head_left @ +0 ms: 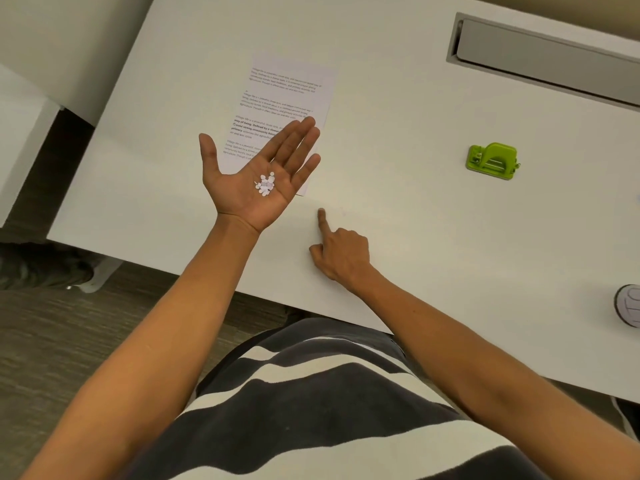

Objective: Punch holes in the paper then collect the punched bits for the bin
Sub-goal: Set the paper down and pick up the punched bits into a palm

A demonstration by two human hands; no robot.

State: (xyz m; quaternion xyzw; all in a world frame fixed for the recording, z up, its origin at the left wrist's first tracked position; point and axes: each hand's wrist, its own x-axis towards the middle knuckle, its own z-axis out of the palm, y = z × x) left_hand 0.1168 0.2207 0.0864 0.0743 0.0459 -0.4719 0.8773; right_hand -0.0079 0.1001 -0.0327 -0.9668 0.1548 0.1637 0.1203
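My left hand (258, 173) is held flat, palm up, above the near end of a printed sheet of paper (287, 98) on the white table (415, 220). A small heap of white punched bits (265, 184) lies in the palm. My right hand (337, 252) rests on the table to the right of the sheet's near corner, its index finger stretched out with the tip pressed on the tabletop and its other fingers curled. A green hole punch (492, 161) stands further right on the table, apart from both hands.
A grey cable slot (547, 60) is set into the table at the back right. A round white object (628, 305) shows at the right edge. The table's front edge runs close to my striped shirt; carpet floor lies to the left.
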